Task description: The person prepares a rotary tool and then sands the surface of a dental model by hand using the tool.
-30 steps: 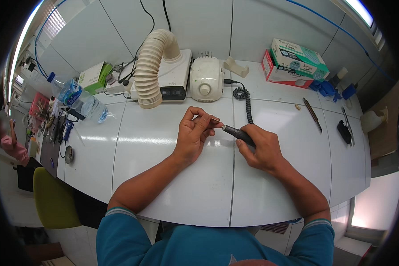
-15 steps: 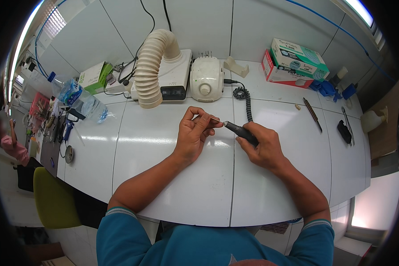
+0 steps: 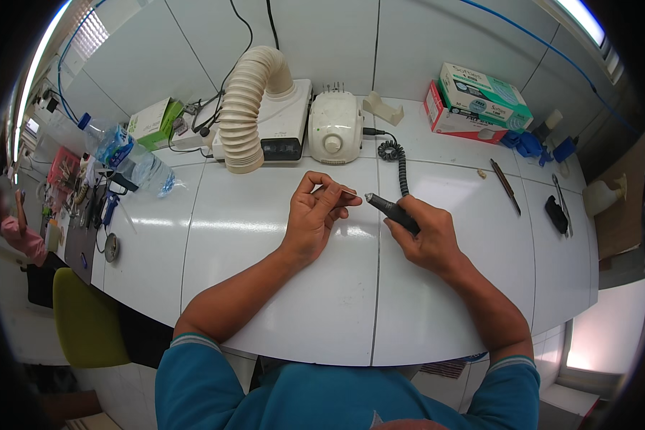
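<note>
Table (image 3: 301, 315): white, seamed, spread beneath both hands; clock directions here run from between them, 12 o'clock being straight ahead.
Ribbed hose (image 3: 240, 107): cream, between 10 and 11 o'clock, arching off a white unit (image 3: 284, 123).
Stacked boxes (image 3: 484, 104): between 1 and 2 o'clock, a green-and-white one upon a red-and-white one.
Bottle (image 3: 140, 166): clear, blue-capped, between 9 and 10 o'clock.
Control box (image 3: 335, 118): white, round-knobbed, at 11 o'clock.
Right hand (image 3: 430, 233): fingers and thumb clamped around the handpiece.
Left hand (image 3: 314, 215): thumb and forefinger pinched together on the thin piece, other fingers curled beneath.
Coiled cord (image 3: 402, 175): black, running from the right hand toward 12 o'clock.
Handpiece (image 3: 393, 212): dark, its metal nose aimed at 10 o'clock, near the left fingertips but apart from them.
Thin piece (image 3: 349, 191): pale, jutting toward 4 o'clock from the left pinch, just short of the handpiece's nose; too small to identify.
</note>
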{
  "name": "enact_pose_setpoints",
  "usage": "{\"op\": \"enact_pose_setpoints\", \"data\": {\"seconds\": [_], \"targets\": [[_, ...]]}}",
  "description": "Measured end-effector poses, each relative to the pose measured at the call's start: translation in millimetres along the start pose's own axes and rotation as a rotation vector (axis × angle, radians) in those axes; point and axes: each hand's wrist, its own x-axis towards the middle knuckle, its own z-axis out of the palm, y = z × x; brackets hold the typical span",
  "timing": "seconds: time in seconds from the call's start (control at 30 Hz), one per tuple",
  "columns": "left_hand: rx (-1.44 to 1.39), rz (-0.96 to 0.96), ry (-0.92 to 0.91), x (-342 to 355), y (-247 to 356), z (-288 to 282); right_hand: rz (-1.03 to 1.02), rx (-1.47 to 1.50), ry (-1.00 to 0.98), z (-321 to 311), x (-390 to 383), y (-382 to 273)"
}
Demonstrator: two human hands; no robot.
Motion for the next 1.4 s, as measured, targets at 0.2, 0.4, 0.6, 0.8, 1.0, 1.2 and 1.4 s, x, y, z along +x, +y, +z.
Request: {"op": "enact_pose_setpoints", "data": {"seconds": [0.2,0.4,0.6,0.8,1.0,1.2,1.4], "targets": [[0.011,0.001,-0.013,-0.9,-0.5,0.9,-0.084,-0.077,0.039,1.8,-1.4,1.3],[0.023,-0.006,-0.023,-0.1,-0.2,-1.4,-0.105,-0.088,0.052,1.4,-1.5,1.9],[0.030,0.085,0.005,0.2,2.1,10.8,-0.083,-0.025,0.046,0.7,-3.1,-1.9],[0.211,-0.016,-0.260,-3.8,6.6,14.5,0.044,0.192,-0.078,-20.0,5.8,-29.3],[0.577,0.039,-0.419,-16.5,25.1,43.5,0.087,0.210,-0.190,-39.7,-1.2,-49.7],[0.832,0.244,-0.429,-35.0,43.4,79.3,-0.163,0.167,-0.133,-40.2,-12.9,-67.7],[1.063,0.562,-0.323,-32.1,50.7,78.7,-0.407,-0.220,0.047,-32.0,-12.3,-58.4]]}}
